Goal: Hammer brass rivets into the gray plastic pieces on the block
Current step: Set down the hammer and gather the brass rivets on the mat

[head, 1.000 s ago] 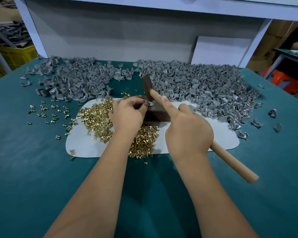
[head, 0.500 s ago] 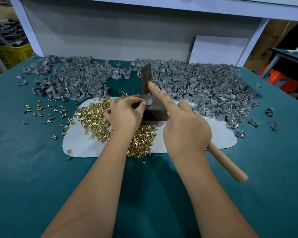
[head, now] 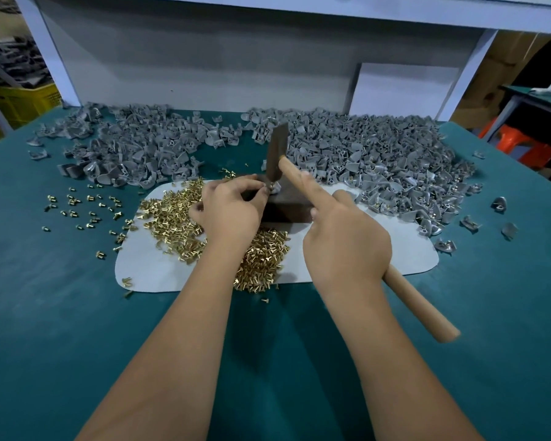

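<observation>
My left hand (head: 228,211) pinches a brass rivet (head: 271,187) at its fingertips, holding it on the gray plastic piece (head: 276,188) that sits on top of the dark block (head: 283,205). My right hand (head: 344,240) wraps the wooden handle of the hammer (head: 299,183), forefinger stretched along the shaft. The handle's long axis runs from low on my right, near me, up and away to the left, ending at the dark head (head: 277,154). The head stands nearly upright, its lower face just above the rivet; I cannot tell whether it touches. So the rivet lies straight below the hammer face and just beyond my left fingertips. My left hand is the nearer one, which I judge the risk: the strike must fall short and straight. Loose rivets (head: 172,218) heap on the white mat (head: 395,249) under my left wrist, and gray pieces (head: 379,163) pile across the back of the worktop (head: 77,313).
</observation>
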Tool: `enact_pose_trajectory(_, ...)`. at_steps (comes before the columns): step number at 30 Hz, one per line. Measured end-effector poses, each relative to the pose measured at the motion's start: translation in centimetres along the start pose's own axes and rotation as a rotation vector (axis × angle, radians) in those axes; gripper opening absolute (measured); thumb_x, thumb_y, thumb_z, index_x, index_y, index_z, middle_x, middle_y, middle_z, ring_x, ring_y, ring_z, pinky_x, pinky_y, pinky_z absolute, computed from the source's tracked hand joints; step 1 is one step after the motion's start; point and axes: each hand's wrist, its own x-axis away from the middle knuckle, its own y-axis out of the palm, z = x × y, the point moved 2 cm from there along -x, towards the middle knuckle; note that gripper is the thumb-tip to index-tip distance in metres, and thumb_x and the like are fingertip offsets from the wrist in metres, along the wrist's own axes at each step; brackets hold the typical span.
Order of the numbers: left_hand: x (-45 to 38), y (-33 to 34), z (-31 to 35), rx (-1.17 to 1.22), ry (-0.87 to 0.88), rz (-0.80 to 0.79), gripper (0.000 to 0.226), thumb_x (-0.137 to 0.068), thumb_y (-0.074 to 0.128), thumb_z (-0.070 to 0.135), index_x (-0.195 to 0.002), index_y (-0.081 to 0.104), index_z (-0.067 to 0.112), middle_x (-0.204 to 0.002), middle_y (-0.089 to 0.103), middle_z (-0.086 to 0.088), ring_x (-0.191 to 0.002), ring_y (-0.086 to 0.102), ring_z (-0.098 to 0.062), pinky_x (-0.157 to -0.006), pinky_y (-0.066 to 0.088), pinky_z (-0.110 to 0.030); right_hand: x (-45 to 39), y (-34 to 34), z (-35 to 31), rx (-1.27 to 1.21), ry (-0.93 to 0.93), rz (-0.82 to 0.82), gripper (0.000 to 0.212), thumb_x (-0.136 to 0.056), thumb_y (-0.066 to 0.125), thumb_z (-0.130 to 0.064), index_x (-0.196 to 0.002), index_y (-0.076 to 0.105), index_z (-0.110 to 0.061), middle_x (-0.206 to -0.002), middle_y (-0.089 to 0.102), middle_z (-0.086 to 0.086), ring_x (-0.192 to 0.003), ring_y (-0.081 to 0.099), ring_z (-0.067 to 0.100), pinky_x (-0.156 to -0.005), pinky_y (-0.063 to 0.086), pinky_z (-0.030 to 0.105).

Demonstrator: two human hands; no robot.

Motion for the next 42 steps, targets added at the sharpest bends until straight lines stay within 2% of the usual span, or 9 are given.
enact_pose_trajectory(7, 0.1, -0.5, 0.3, 0.007, 0.014, -0.058, 0.006, -0.086, 0.070, 0.042, -0.081, 0.068, 0.045, -0.105, 0.062, 0.029, -0.124, 0.034, -0.010, -0.080, 0.009, -0.030, -0.2, 0.7, 0.6, -0.031, 0.016, -0.025, 0.067, -0.091, 0.051, -0.018, -0.144, 0.024, -0.052, -0.093, 0.051, 0.000, -0.056, 0.032, 0.021, -0.044, 0.012, 0.026)
enact_pose_trajectory(13, -0.2, -0.9, 0.4, 0.120, -0.026, -0.166, 0.021, -0.090, 0.066, 0.036, -0.071, 0.062, 0.043, -0.106, 0.056, 0.032, -0.130, 0.029, -0.013, -0.100, 0.017, -0.038, -1.2, 1.3, 2.3, -0.069, 0.118, 0.149, 0.066, -0.091, 0.055, -0.007, -0.143, 0.036, -0.043, -0.091, 0.043, 0.004, -0.048, 0.030, 0.014, -0.046, 0.025, 0.027)
enact_pose_trajectory(16, -0.1, -1.1, 0.4, 0.220, -0.065, -0.189, 0.023, -0.089, 0.067, 0.029, -0.069, 0.062, 0.040, -0.102, 0.056, 0.033, -0.130, 0.029, -0.014, -0.109, 0.019, -0.042, -1.6, 1.8, 3.7, -0.059, 0.182, 0.106, 0.065, -0.091, 0.055, -0.008, -0.141, 0.037, -0.046, -0.091, 0.038, 0.004, -0.048, 0.032, 0.014, -0.044, 0.021, 0.026)
enact_pose_trajectory(22, 0.0, -1.2, 0.4, 0.237, -0.093, -0.216, 0.020, -0.088, 0.068, 0.032, -0.070, 0.065, 0.038, -0.093, 0.051, 0.046, -0.128, 0.027, -0.009, -0.105, 0.017, -0.038, -2.0, 2.8, 4.9, 0.013, 0.269, 0.008, 0.045, -0.088, 0.053, -0.011, -0.131, 0.047, -0.024, -0.100, 0.056, 0.013, -0.082, 0.056, 0.035, -0.062, 0.033, 0.033)
enact_pose_trajectory(27, 0.2, -1.1, 0.5, 0.131, -0.024, -0.198, 0.021, -0.090, 0.065, 0.036, -0.071, 0.061, 0.042, -0.103, 0.052, 0.037, -0.134, 0.025, -0.012, -0.094, 0.012, -0.034, -2.1, 3.1, 5.8, 0.102, 0.307, -0.097, 0.021, -0.089, 0.052, -0.016, -0.106, 0.064, -0.013, -0.104, 0.064, 0.013, -0.099, 0.052, 0.035, -0.072, 0.036, 0.034)
enact_pose_trajectory(30, 0.2, -0.9, 0.5, 0.063, 0.011, -0.172, 0.016, -0.091, 0.064, 0.037, -0.076, 0.060, 0.042, -0.110, 0.054, 0.031, -0.135, 0.025, -0.016, -0.102, 0.016, -0.038, -2.2, 2.9, 4.2, 0.082, 0.237, 0.111, 0.021, -0.088, 0.060, -0.020, -0.107, 0.069, -0.015, -0.119, 0.052, 0.011, -0.111, 0.041, 0.030, -0.089, 0.031, 0.036)
enact_pose_trajectory(32, 0.3, -0.8, 0.6, 0.042, 0.025, -0.156, 0.010, -0.091, 0.064, 0.038, -0.082, 0.062, 0.041, -0.111, 0.055, 0.029, -0.135, 0.026, -0.017, -0.105, 0.017, -0.040, -2.8, 3.0, 1.9, -0.079, 0.087, 0.182, 0.021, -0.088, 0.061, -0.022, -0.107, 0.068, -0.017, -0.115, 0.051, 0.005, -0.106, 0.039, 0.021, -0.089, 0.030, 0.031)
enact_pose_trajectory(36, 0.2, -0.8, 0.6, 0.009, 0.053, -0.139, 0.005, -0.093, 0.061, 0.037, -0.092, 0.065, 0.041, -0.122, 0.061, 0.023, -0.134, 0.027, -0.019, -0.106, 0.020, -0.041, -4.9, 4.5, -1.9, -0.411, -0.066, -0.016, 0.019, -0.095, 0.054, -0.023, -0.107, 0.067, -0.017, -0.103, 0.057, 0.001, -0.102, 0.048, 0.019, -0.083, 0.041, 0.033)
enact_pose_trajectory(42, 0.2, -0.8, 0.6, 0.021, 0.057, -0.128, 0.011, -0.093, 0.061, 0.039, -0.098, 0.070, 0.036, -0.122, 0.063, 0.021, -0.133, 0.028, -0.021, -0.110, 0.023, -0.047, -7.0, 5.9, -2.5, -0.436, -0.025, -0.117, 0.011, -0.094, 0.057, -0.023, -0.095, 0.064, -0.015, -0.100, 0.057, 0.004, -0.097, 0.054, 0.024, -0.081, 0.045, 0.036)
